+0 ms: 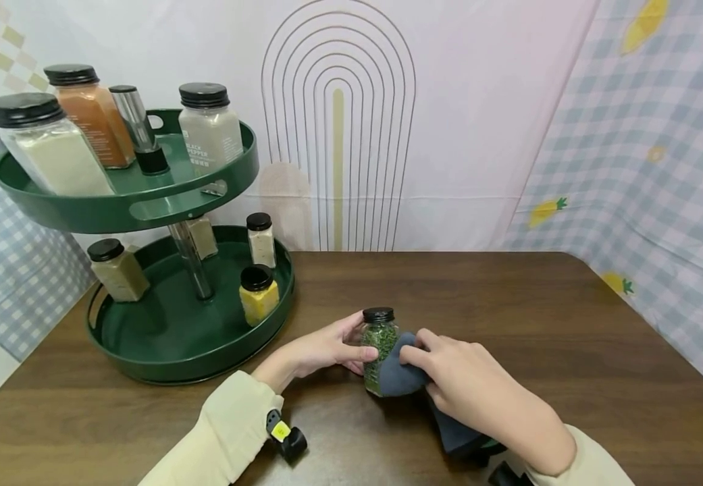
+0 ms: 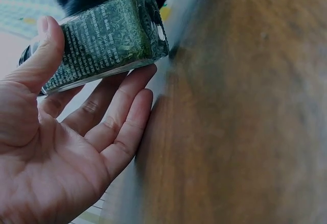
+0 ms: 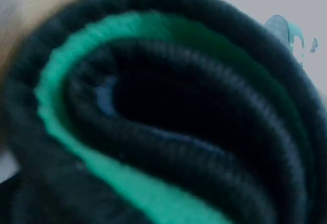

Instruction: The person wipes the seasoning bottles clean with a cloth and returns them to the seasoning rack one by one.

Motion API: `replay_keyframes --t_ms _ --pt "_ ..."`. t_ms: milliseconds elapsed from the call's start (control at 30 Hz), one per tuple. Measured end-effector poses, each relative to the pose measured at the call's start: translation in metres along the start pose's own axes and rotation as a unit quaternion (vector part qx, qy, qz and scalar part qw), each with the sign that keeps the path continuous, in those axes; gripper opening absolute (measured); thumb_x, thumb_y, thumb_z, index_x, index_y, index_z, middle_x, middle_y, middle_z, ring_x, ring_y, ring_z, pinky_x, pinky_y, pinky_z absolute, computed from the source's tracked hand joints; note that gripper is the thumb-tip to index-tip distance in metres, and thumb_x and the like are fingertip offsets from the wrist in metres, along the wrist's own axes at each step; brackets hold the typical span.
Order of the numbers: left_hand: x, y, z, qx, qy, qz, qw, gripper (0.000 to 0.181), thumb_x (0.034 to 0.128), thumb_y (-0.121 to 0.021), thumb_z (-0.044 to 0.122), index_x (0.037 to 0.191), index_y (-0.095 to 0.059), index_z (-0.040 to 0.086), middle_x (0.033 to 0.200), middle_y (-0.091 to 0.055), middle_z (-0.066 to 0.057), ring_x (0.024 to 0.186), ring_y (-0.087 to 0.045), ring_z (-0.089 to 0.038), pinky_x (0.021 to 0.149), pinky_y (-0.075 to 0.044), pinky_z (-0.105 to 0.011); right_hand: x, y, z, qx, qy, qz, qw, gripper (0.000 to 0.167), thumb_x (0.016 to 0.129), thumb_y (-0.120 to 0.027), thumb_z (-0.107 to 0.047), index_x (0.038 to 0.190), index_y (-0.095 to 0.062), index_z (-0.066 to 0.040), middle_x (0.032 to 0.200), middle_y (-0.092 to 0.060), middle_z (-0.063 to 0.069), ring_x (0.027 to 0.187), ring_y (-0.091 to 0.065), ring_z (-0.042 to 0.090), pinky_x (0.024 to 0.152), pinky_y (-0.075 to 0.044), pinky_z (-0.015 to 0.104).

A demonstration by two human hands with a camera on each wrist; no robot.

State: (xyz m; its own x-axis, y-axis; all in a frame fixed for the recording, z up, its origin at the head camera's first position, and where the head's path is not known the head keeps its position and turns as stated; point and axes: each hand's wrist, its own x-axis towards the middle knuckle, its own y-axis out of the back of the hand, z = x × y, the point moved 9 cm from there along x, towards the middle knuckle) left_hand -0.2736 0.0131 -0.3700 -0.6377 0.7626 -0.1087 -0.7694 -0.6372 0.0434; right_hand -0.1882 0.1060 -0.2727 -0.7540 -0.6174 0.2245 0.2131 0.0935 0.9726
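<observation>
A small glass jar of dried green herbs [image 1: 371, 337] with a black lid is upright or nearly so, low over the table. My left hand [image 1: 333, 347] holds it, thumb on the near side and fingers behind. White print covers one face of the jar [image 2: 97, 40] in the left wrist view. My right hand [image 1: 469, 374] pinches a dark grey cloth [image 1: 401, 371] and presses it against the jar's right side. The cloth trails below that hand; its rolled, green-lined folds [image 3: 127, 183] fill the right wrist view. Whether the jar's base touches the table I cannot tell.
On the left stands a two-tier green rack [image 1: 193, 368]. Its upper tray bears large jars, including a black pepper jar [image 1: 211, 135], and a silver grinder [image 1: 135, 121]. Several small jars, one yellow [image 1: 258, 300], stand on the lower tray. A brown wooden table [image 1: 479, 290] lies beneath.
</observation>
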Motion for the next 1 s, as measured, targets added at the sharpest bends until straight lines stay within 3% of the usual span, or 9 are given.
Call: replay_keyframes --t_ms 67,233,400,500,567,700,800,867,1000 --pt "0.000 0.000 0.000 -0.005 -0.003 -0.004 1.0000 0.065 0.0890 -0.062 0.023 0.142 -0.027 0.013 0.128 -0.050 -0.019 0.088 -0.063 -0.019 0.079 -0.054 -0.038 -0.001 -0.005 -0.001 0.009 0.007 -0.026 0.9996 0.036 0.070 -0.070 0.001 0.097 -0.060 -0.021 0.081 -0.048 -0.004 0.055 -0.041 0.006 0.044 -0.030 0.020" --pt "-0.001 0.000 -0.001 -0.012 0.003 0.001 0.9999 0.070 0.0883 -0.063 0.026 0.144 -0.023 0.012 0.134 -0.045 -0.021 0.089 -0.063 -0.020 0.079 -0.054 -0.037 -0.001 -0.013 -0.002 0.011 0.022 -0.050 0.9985 0.037 0.066 -0.065 0.006 0.088 -0.062 -0.023 0.074 -0.044 -0.008 0.055 -0.038 0.006 0.044 -0.028 0.021" --pt "-0.001 0.000 -0.003 -0.017 0.011 0.001 0.9998 0.075 0.0878 -0.063 0.029 0.146 -0.020 0.011 0.138 -0.042 -0.021 0.094 -0.062 -0.021 0.081 -0.053 -0.036 -0.004 -0.018 0.000 0.010 0.031 -0.065 0.9974 0.039 0.065 -0.064 0.007 0.085 -0.067 -0.027 0.079 -0.053 -0.009 0.065 -0.055 0.012 0.046 -0.037 0.025" --pt "-0.002 -0.002 -0.002 -0.019 0.009 -0.013 0.9997 0.072 0.0883 -0.063 0.029 0.146 -0.023 0.012 0.136 -0.045 -0.020 0.098 -0.061 -0.020 0.082 -0.053 -0.036 -0.006 -0.013 0.005 0.001 0.016 -0.065 0.9977 0.039 0.066 -0.064 0.004 0.088 -0.068 -0.028 0.081 -0.055 -0.009 0.070 -0.057 0.013 0.047 -0.038 0.026" --pt "-0.001 -0.003 -0.002 -0.017 0.005 -0.022 0.9996 0.070 0.0893 -0.061 0.028 0.145 -0.024 0.011 0.135 -0.046 -0.020 0.099 -0.061 -0.020 0.083 -0.052 -0.035 -0.006 -0.005 0.012 -0.009 -0.011 -0.050 0.9986 0.038 0.067 -0.065 0.001 0.091 -0.067 -0.028 0.081 -0.054 -0.010 0.069 -0.056 0.012 0.045 -0.036 0.025" --pt "-0.001 -0.004 -0.001 -0.002 0.007 -0.024 0.9997 0.067 0.0914 -0.059 0.025 0.145 -0.024 0.008 0.134 -0.046 -0.019 0.097 -0.061 -0.019 0.084 -0.052 -0.035 -0.006 0.018 0.023 -0.021 -0.080 0.024 0.9963 0.036 0.071 -0.068 -0.004 0.100 -0.065 -0.025 0.088 -0.057 -0.005 0.066 -0.056 0.011 0.043 -0.034 0.023" --pt "-0.001 -0.003 -0.002 0.014 0.014 -0.016 0.9997 0.067 0.0923 -0.058 0.024 0.146 -0.022 0.007 0.137 -0.042 -0.019 0.094 -0.061 -0.019 0.084 -0.052 -0.034 -0.004 0.024 0.024 -0.011 -0.099 0.061 0.9931 0.036 0.072 -0.070 -0.006 0.104 -0.065 -0.022 0.092 -0.059 -0.002 0.067 -0.058 0.011 0.043 -0.035 0.023" --pt "-0.002 -0.002 -0.002 0.017 0.013 -0.015 0.9997 0.066 0.0927 -0.057 0.023 0.146 -0.022 0.006 0.140 -0.038 -0.019 0.094 -0.061 -0.019 0.084 -0.052 -0.034 -0.002 0.020 0.020 -0.004 -0.089 0.053 0.9946 0.036 0.072 -0.069 -0.006 0.104 -0.066 -0.022 0.091 -0.059 -0.003 0.065 -0.057 0.010 0.044 -0.035 0.022" --pt "-0.003 -0.002 0.000 0.006 0.006 -0.016 0.9998 0.063 0.0927 -0.057 0.021 0.145 -0.025 0.008 0.142 -0.036 -0.018 0.093 -0.061 -0.018 0.083 -0.052 -0.033 0.000 0.002 0.012 0.010 -0.050 -0.012 0.9986 0.035 0.072 -0.068 -0.004 0.102 -0.067 -0.022 0.083 -0.054 -0.005 0.057 -0.049 0.006 0.044 -0.033 0.020"
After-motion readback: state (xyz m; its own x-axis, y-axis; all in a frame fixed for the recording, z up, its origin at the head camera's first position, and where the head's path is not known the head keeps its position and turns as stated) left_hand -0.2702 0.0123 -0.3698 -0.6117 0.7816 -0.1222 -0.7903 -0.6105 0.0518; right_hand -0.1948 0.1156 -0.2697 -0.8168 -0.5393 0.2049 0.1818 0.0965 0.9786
